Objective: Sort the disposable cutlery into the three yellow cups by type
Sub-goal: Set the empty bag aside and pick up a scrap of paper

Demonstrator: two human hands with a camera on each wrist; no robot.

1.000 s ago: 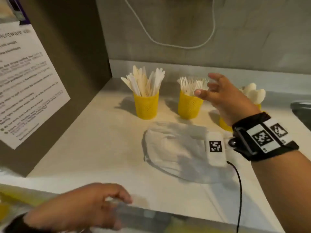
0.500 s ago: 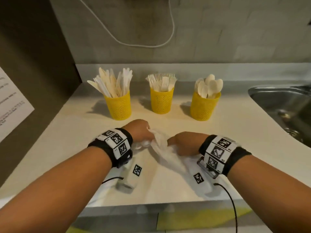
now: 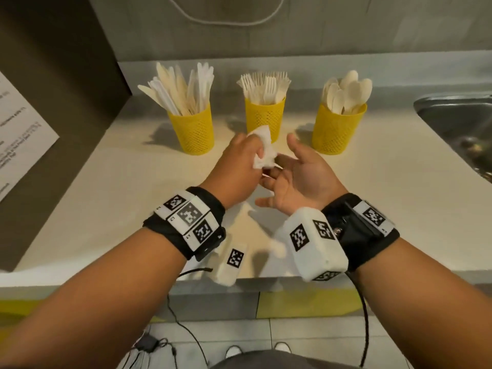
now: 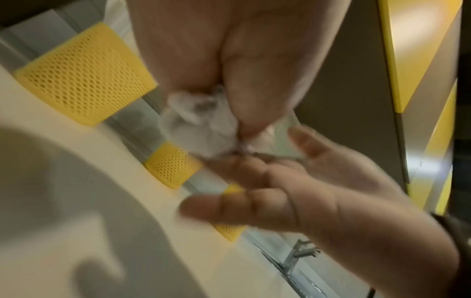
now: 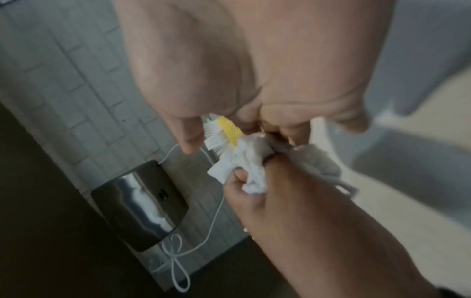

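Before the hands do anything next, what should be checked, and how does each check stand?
1. Knives together in the left cup: ok.
2. Forks together in the middle cup: ok.
3. Spoons together in the right cup: ok.
4. Loose cutlery left on the counter: none seen, ok.
5. Left hand free: not ok, it grips a crumpled tissue.
6. Right hand free: ok, palm open.

head: above, faces down-forward over counter [image 3: 133, 182] | left wrist: close under palm, tilted | right wrist: close, faces wall | all share white tissue [image 3: 77, 153], yellow cups [image 3: 262, 115]
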